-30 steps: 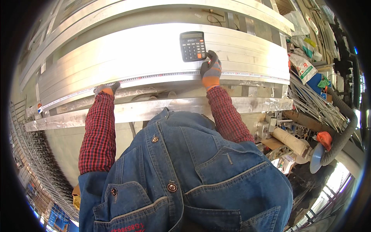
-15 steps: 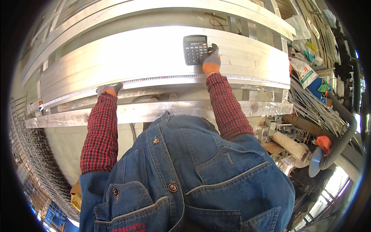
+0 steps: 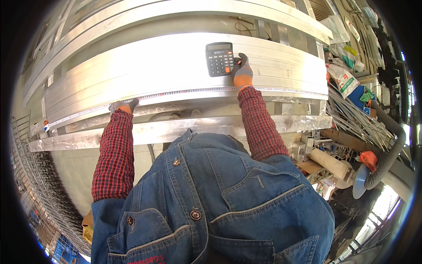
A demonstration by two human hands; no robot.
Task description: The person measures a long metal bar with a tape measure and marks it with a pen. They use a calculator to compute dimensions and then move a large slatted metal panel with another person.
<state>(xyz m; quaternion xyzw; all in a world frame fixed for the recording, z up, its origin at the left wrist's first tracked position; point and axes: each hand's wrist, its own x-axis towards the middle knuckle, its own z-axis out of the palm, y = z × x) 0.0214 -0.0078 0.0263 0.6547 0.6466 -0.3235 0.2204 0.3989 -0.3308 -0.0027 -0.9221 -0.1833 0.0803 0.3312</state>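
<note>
A black calculator [image 3: 219, 59] with an orange key lies on a row of bright aluminium profiles [image 3: 281, 66]. My right hand [image 3: 243, 74], in a grey and orange glove, is at the calculator's right edge with its fingers curled in. Along the near side of the profiles a measuring tape [image 3: 184, 91] runs out across nearly their whole length. At its left end sits a small orange and blue tape case [image 3: 46, 126]. My left hand [image 3: 124, 106], gloved alike, rests over the tape and the near profile edge. Its thumb points right, apart from the fingers.
A metal crossbar [image 3: 189, 127] lies between me and the profiles, and another long bar [image 3: 176, 6] crosses beyond them. Thin metal strips [image 3: 356, 114], bags [image 3: 343, 81] and a hose [image 3: 389, 127] crowd the right side. Wire racks [image 3: 48, 189] stand at left.
My right hand has drawn slightly right, from over the calculator's keys to its edge. My left hand stays at the tape. The whole view has shifted a little.
</note>
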